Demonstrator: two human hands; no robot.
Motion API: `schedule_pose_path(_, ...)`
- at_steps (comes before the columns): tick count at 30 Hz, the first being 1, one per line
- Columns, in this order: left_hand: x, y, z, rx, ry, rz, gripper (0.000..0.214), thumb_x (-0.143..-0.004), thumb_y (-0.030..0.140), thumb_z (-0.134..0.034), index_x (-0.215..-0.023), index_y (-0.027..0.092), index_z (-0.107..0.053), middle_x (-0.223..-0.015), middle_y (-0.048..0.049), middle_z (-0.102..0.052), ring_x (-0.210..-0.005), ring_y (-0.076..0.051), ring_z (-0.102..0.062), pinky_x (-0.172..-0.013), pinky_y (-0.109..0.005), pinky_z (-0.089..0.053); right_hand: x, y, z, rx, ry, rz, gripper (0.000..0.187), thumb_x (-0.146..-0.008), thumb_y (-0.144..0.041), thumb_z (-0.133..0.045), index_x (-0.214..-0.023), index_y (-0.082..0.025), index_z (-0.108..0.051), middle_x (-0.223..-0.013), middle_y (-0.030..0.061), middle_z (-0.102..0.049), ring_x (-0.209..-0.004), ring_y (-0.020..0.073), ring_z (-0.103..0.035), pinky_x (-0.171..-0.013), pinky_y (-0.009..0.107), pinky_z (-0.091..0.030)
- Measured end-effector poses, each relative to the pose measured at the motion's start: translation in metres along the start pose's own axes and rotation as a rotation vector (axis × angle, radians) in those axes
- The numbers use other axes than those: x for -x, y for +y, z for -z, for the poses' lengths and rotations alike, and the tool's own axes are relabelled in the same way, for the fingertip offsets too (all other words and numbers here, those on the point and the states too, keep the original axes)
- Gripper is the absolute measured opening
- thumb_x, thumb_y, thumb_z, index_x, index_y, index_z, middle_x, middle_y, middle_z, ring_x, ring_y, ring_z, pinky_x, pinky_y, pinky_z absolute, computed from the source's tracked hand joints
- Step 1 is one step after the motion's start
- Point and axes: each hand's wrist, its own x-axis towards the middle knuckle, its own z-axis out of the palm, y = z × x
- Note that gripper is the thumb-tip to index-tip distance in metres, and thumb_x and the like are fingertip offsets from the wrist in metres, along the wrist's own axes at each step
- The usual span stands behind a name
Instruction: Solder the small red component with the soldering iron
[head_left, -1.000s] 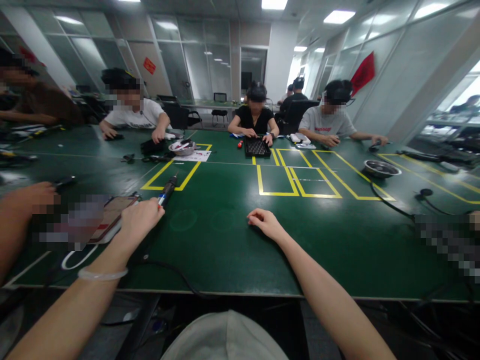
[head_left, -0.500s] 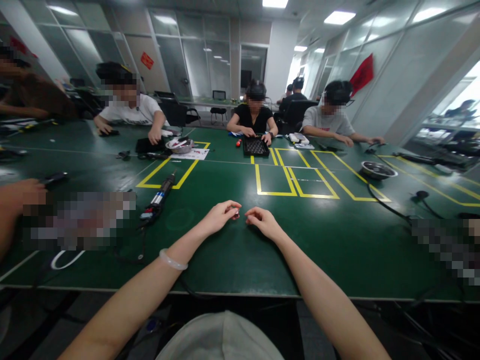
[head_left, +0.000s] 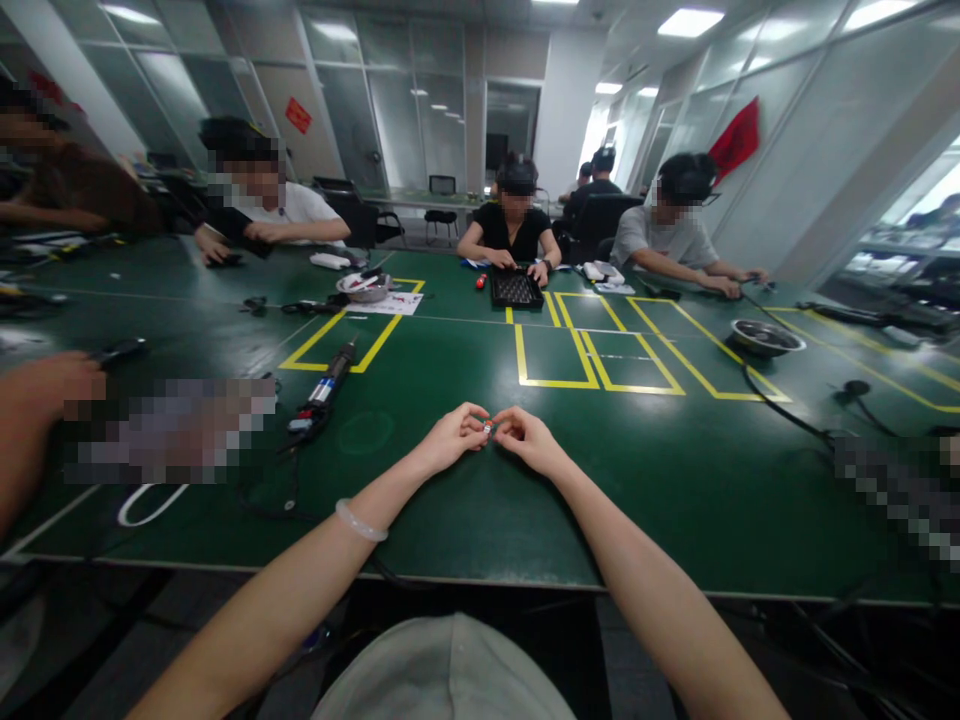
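A tiny red-and-white piece (head_left: 487, 428), too small to name, is between my two hands above the green table (head_left: 495, 530). My left hand (head_left: 456, 438) pinches it between thumb and fingertips. From the other side, my right hand (head_left: 529, 440) has its curled fingers up against the piece, thumb and index closed around its right edge. The fingers hide most of it. On my left wrist is a pale bangle (head_left: 361, 522).
An electric screwdriver (head_left: 324, 390) with a cable lies to the left. Yellow tape outlines mark the table ahead. A metal bowl (head_left: 766, 338) and black cable are at the right. Across sit several people, one with a black tray (head_left: 517, 290). Another person's hand (head_left: 75, 385) is at far left.
My hands have come together; the right fingertips now meet the small piece in my left hand. Across the table, a person at left has lifted a dark object.
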Motion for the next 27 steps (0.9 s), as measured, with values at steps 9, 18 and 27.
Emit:
schedule_pose_path(9, 0.002, 0.0, 0.001, -0.067, -0.026, -0.027, 0.035, -0.079, 0.031, -0.065, -0.11, 0.015, -0.057, -0.087, -0.0036, -0.064, -0.074, -0.012, -0.063, -0.069, -0.027, -0.052, 0.0, -0.002, 0.0, -0.009, 0.009, -0.011, 0.021, -0.08, -0.028, -0.061, -0.097, -0.017, -0.058, -0.08, 0.0012, -0.067, -0.063, 0.0108, -0.057, -0.061, 0.023, -0.044)
schedule_pose_path(18, 0.003, 0.0, 0.004, -0.214, -0.04, -0.059, 0.04, -0.083, 0.033, -0.056, -0.119, 0.016, -0.064, -0.11, -0.0095, -0.063, -0.084, -0.015, -0.062, -0.071, -0.028, -0.053, -0.001, 0.001, 0.001, -0.019, 0.029, -0.019, 0.022, -0.08, -0.032, -0.063, -0.095, -0.017, -0.058, -0.081, 0.002, -0.067, -0.067, 0.0123, -0.06, -0.063, 0.024, -0.045)
schedule_pose_path(27, 0.013, 0.015, 0.0, -0.529, 0.048, -0.285, 0.04, -0.086, 0.025, -0.052, -0.126, 0.024, -0.058, -0.104, -0.0046, -0.062, -0.09, -0.016, -0.059, -0.079, -0.028, -0.049, -0.001, 0.002, 0.001, -0.072, 0.025, -0.055, 0.024, -0.085, -0.04, -0.06, -0.091, -0.017, -0.058, -0.074, 0.0021, -0.067, -0.068, 0.0139, -0.062, -0.068, 0.028, -0.05)
